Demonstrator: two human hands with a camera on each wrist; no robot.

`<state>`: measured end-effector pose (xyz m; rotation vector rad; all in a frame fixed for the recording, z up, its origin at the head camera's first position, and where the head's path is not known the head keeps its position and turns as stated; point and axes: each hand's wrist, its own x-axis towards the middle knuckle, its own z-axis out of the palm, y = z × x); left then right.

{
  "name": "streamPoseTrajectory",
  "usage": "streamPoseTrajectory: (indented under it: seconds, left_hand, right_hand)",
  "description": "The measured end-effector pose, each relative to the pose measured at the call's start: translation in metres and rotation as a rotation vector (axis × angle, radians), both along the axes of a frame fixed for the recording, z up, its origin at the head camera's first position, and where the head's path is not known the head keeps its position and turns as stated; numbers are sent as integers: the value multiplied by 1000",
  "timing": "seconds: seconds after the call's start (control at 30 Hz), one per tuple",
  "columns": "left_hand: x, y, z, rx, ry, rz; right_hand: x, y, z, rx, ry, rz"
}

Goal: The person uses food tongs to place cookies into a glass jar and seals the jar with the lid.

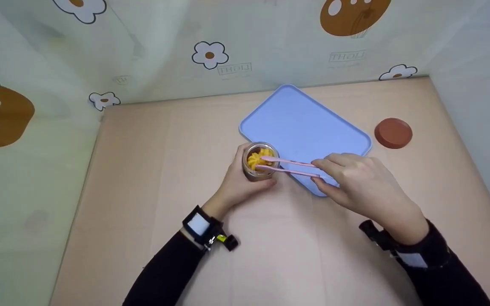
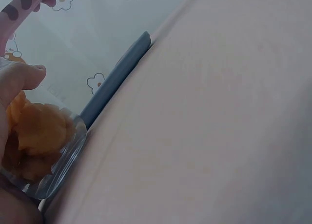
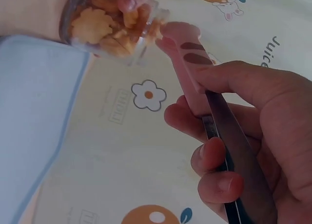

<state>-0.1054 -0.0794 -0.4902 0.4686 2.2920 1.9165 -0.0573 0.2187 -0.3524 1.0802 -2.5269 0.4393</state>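
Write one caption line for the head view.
Left hand holds a pasta-filled jar while right hand dips pink tongs inside, beside a blue tray.

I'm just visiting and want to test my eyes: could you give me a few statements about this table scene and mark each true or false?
1. The left hand grips a small glass jar of yellow pieces. True.
2. The right hand holds pink tongs whose tips reach the jar's mouth. True.
3. The brown lid is on the jar. False: it lies on the table, right of the blue tray.
4. Yellow pieces lie on the blue tray. False: its visible surface is bare.
5. The jar stands at the tray's near left edge. True.
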Motion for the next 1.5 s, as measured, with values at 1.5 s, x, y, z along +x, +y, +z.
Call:
streamPoseTrajectory:
  seconds: [1.5]
  left_hand:
    - [1, 2, 0, -12, -11, 8]
  right_hand:
    - [-79, 58, -86, 77, -494, -398]
